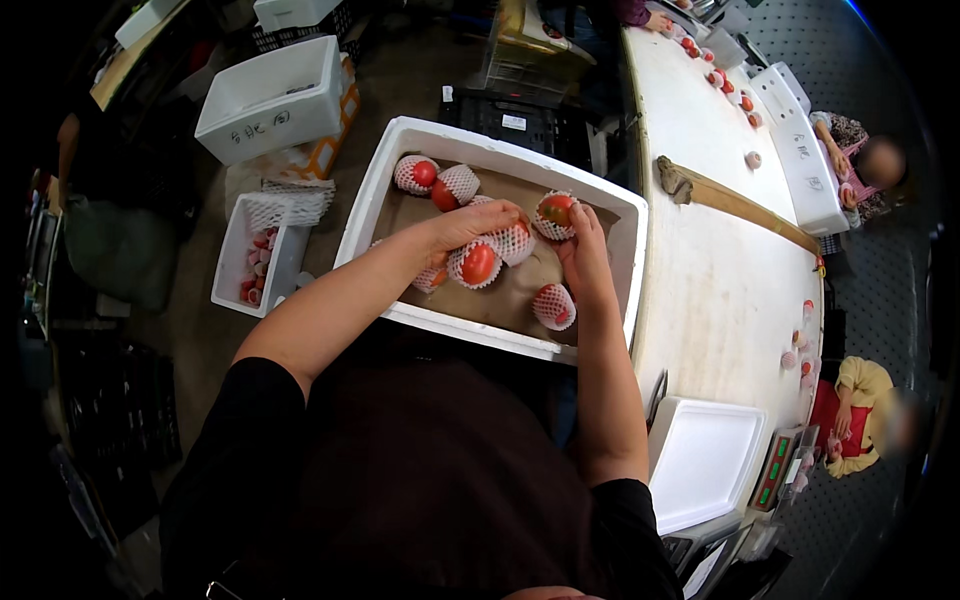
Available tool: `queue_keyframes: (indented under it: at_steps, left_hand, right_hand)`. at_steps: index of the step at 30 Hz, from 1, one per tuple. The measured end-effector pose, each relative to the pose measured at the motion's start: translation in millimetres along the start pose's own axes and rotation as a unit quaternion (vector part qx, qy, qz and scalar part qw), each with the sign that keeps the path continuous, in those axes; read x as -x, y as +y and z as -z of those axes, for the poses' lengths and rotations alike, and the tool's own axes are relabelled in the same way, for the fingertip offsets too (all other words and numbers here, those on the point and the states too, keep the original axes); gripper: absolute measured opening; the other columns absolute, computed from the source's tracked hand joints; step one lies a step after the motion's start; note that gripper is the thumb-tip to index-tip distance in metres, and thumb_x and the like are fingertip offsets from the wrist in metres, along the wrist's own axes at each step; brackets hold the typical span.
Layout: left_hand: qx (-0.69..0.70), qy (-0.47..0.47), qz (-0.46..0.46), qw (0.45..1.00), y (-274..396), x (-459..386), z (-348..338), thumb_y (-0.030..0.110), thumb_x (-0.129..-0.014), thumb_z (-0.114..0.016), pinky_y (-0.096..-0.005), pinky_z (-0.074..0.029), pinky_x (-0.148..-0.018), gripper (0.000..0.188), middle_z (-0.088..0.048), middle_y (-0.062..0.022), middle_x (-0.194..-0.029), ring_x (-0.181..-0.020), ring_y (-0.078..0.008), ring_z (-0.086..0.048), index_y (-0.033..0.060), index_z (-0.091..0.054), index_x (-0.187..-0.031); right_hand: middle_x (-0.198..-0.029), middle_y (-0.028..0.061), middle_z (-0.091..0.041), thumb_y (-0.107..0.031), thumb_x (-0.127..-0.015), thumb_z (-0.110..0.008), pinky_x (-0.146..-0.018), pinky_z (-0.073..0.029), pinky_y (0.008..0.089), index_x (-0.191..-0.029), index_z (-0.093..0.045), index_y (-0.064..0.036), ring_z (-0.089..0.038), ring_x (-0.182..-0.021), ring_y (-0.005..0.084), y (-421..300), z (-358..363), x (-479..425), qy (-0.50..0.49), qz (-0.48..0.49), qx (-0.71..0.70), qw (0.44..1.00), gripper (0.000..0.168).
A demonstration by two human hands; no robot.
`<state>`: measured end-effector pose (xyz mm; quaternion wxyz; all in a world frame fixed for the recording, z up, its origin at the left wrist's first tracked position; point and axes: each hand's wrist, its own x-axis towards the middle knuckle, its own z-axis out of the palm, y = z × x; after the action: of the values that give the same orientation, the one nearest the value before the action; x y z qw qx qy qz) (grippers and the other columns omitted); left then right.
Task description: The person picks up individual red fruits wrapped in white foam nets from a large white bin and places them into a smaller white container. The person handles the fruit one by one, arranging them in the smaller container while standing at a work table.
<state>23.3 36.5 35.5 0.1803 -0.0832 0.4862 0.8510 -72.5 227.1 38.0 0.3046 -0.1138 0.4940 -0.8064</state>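
A white foam box [491,341] lies before me, its bottom lined with brown paper. Inside are several red tomatoes in white foam net sleeves. My left hand [480,225] grips a netted tomato [515,244] near the middle; its fingers are partly hidden. Just below that hand is another netted tomato [478,264]. At the box's right side, my right hand [587,251] holds a red tomato with a greenish patch [556,212], half covered by its net. One netted tomato [554,307] lies nearer me, and two more, including a netted tomato [416,175], sit in the far left corner.
A long white table [720,322] runs along the right, bearing a wooden strip [739,199], a foam lid [709,465] and a scale [774,469]. Two people work beyond it. Left stand a small foam box [289,259] of tomatoes and a larger foam box [274,120].
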Motion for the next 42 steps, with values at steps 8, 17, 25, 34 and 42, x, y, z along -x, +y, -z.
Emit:
queue_keyframes:
  at_steps: [8,17,25,34,42]
  left_hand:
    - [-0.009,-0.006,0.107,0.994,5.0,9.3,-20.7,0.043,-0.099,-0.044,-0.0299,-0.057,-0.077,0.049,-0.064,-0.0124,-0.110,-0.095,-0.0199,-0.066,0.0035,-0.050,-0.127]
    - [0.120,-0.027,-0.114,0.986,52.6,91.0,15.6,0.035,-0.092,-0.058,-0.0351,-0.060,-0.060,0.041,-0.059,-0.0197,-0.111,-0.087,-0.0337,-0.067,0.0093,-0.050,-0.122]
    - [-0.003,0.206,0.010,0.979,-16.4,312.6,146.1,0.036,-0.087,-0.065,-0.0368,-0.057,-0.076,0.042,-0.060,-0.0100,-0.108,-0.092,-0.0214,-0.065,0.0080,-0.052,-0.115]
    - [-0.171,0.344,0.282,0.879,-225.7,414.5,232.3,0.026,-0.087,-0.059,-0.0378,-0.051,-0.080,0.034,-0.063,-0.0080,-0.098,-0.092,-0.0213,-0.062,0.0042,-0.059,-0.112]
    - [-0.530,0.573,0.060,0.622,-211.2,386.6,284.0,0.020,-0.085,-0.062,-0.0364,-0.048,-0.085,0.034,-0.063,-0.0195,-0.099,-0.094,-0.0330,-0.061,0.0041,-0.058,-0.115]
  right_hand:
    - [-0.110,0.0081,-0.058,-0.025,-0.091,-0.061,-0.084,-0.047,0.0287,-0.128,-0.046,-0.003,-0.057,-0.097,0.0138,-0.3,-17.7,6.1,-0.043,0.107,0.291,0.950,0.045]
    - [-0.098,0.0040,-0.062,-0.035,-0.090,-0.059,-0.070,-0.045,0.0320,-0.109,-0.059,-0.010,-0.058,-0.086,0.0152,11.7,19.2,-13.5,0.124,0.033,-0.013,0.992,0.031]
    - [-0.107,0.0105,-0.062,-0.036,-0.093,-0.056,-0.071,-0.048,0.0319,-0.118,-0.055,-0.005,-0.060,-0.094,0.0195,6.9,14.4,-4.4,0.027,0.002,-0.021,0.999,0.039]
    - [-0.101,0.0103,-0.064,-0.033,-0.095,-0.054,-0.066,-0.050,0.0302,-0.111,-0.056,-0.004,-0.064,-0.091,0.0230,7.2,7.9,-7.3,0.039,-0.032,-0.058,0.997,0.033]
    - [-0.096,0.0106,-0.065,-0.037,-0.093,-0.053,-0.067,-0.047,0.0293,-0.109,-0.055,-0.006,-0.060,-0.080,0.0184,2.8,2.2,-1.6,0.023,-0.025,-0.035,0.999,0.035]
